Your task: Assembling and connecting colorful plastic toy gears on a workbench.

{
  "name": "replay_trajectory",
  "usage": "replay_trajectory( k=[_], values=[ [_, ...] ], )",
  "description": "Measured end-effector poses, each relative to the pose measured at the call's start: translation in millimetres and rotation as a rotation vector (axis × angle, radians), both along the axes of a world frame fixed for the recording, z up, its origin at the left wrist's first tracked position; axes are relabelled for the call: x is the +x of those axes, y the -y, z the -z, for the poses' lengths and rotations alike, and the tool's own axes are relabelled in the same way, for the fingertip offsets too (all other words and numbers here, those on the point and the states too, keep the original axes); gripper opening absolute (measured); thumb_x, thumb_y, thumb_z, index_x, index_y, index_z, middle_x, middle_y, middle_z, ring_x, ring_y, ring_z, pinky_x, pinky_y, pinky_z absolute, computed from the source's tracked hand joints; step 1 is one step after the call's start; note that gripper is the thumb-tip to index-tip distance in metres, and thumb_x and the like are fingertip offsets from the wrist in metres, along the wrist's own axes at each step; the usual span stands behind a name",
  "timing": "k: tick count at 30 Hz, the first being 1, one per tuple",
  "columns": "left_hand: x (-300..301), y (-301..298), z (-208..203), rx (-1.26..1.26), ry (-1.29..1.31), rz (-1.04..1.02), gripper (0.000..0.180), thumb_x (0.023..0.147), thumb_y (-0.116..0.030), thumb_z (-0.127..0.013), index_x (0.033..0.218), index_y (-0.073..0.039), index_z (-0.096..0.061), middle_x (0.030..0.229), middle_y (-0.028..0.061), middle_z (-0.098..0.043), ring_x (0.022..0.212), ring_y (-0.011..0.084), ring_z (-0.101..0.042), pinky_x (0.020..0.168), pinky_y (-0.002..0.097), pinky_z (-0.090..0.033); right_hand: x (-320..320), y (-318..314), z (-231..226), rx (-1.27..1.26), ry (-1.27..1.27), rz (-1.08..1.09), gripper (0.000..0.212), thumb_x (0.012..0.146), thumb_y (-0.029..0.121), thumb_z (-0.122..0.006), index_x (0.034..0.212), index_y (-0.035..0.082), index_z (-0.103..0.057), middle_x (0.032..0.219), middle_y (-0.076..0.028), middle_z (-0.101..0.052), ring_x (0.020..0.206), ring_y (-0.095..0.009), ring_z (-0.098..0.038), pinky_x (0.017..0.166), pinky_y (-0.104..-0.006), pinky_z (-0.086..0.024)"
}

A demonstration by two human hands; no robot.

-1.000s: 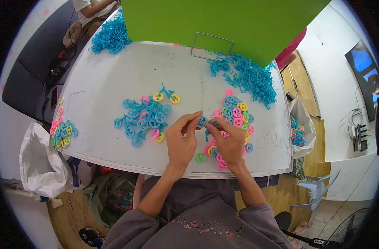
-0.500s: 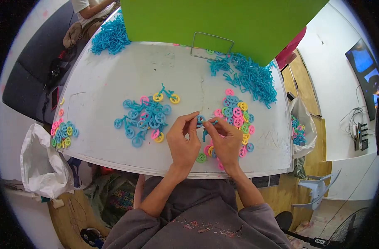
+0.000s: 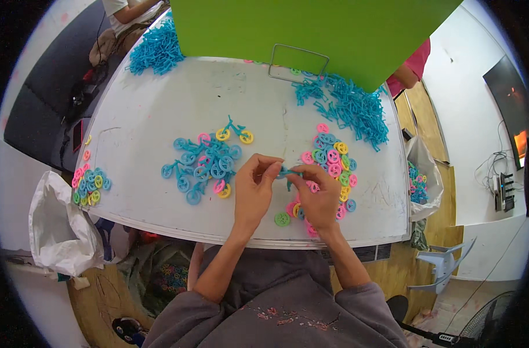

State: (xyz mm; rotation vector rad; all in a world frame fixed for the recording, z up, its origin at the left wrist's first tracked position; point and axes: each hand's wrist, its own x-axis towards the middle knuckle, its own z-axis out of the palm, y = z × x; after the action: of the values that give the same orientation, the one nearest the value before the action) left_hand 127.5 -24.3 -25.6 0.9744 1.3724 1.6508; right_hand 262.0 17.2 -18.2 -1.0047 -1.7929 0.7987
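Observation:
My left hand (image 3: 254,188) is closed, pinching a small blue plastic toy wheel (image 3: 282,173) between thumb and fingertips. Meeting it from the other side, my right hand (image 3: 318,196) grips a teal toy bicycle frame (image 3: 289,185), mostly hidden by the fingers. The wheel and frame touch; whether they are joined I cannot tell. Left of my hands lies a pile of toy bicycles (image 3: 217,162), teal frames with blue, pink and yellow wheels. Beside and partly under my right hand spread loose wheels (image 3: 334,170) in pink, blue, green and yellow. One green wheel (image 3: 282,218) lies nearer the table edge.
Teal frames are heaped at the back right (image 3: 354,113) and back left (image 3: 156,49) of the white table (image 3: 154,110). A green panel (image 3: 311,29) stands across the back, a wire bracket before it. White sacks flank the table. Two other people are partly visible behind.
The blue wheel has tilted from nearly face-on to nearly edge-on between my fingertips. My left thumb and fingers have shifted slightly, and both hands stay close together.

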Motion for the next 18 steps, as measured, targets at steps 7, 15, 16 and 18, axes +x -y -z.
replay_trajectory(
  k=[7, 15, 16, 18],
  values=[
    [-4, -10, -12, -0.089, 0.201, 0.223, 0.023, 0.096, -0.021, -0.056, 0.105, -0.001, -0.062, 0.091, 0.002, -0.063, 0.082, 0.0083, -0.057, 0.075, 0.0249, -0.046, 24, -18, -20, -0.495, -0.186, -0.434, 0.029, 0.077, -0.013, -0.06, 0.103, 0.0, -0.064, 0.115, -0.01, -0.056, 0.091, -0.017, -0.06, 0.079, -0.0265, -0.049],
    [25, -19, 21, 0.008, -1.037, -0.085, 0.024, 0.08, -0.009, -0.067, 0.103, -0.005, -0.061, 0.084, 0.0163, -0.062, 0.078, 0.0299, -0.061, 0.071, 0.0348, -0.048, 46, -35, -19, 0.003, -0.097, -0.232, 0.027, 0.077, -0.015, -0.059, 0.1, -0.001, -0.064, 0.109, -0.01, -0.059, 0.1, -0.016, -0.056, 0.086, -0.0284, -0.046],
    [28, -20, 23, 0.008, -1.035, -0.083, 0.024, 0.08, -0.009, -0.067, 0.103, -0.005, -0.061, 0.084, 0.0163, -0.062, 0.078, 0.0299, -0.061, 0.071, 0.0348, -0.048, 47, -33, -21, -0.151, -0.181, -0.181, 0.025, 0.079, -0.014, -0.06, 0.1, -0.001, -0.064, 0.103, -0.008, -0.061, 0.097, -0.014, -0.057, 0.086, -0.028, -0.046],
    [31, -22, 21, 0.01, -1.016, -0.154, 0.027, 0.074, -0.006, -0.07, 0.099, -0.004, -0.061, 0.077, 0.0131, -0.061, 0.073, 0.0334, -0.059, 0.068, 0.0396, -0.048, 50, -31, -19, -0.305, -0.264, -0.125, 0.022, 0.08, -0.012, -0.061, 0.099, -0.001, -0.064, 0.098, -0.006, -0.062, 0.093, -0.013, -0.057, 0.086, -0.0276, -0.045]
  ],
)
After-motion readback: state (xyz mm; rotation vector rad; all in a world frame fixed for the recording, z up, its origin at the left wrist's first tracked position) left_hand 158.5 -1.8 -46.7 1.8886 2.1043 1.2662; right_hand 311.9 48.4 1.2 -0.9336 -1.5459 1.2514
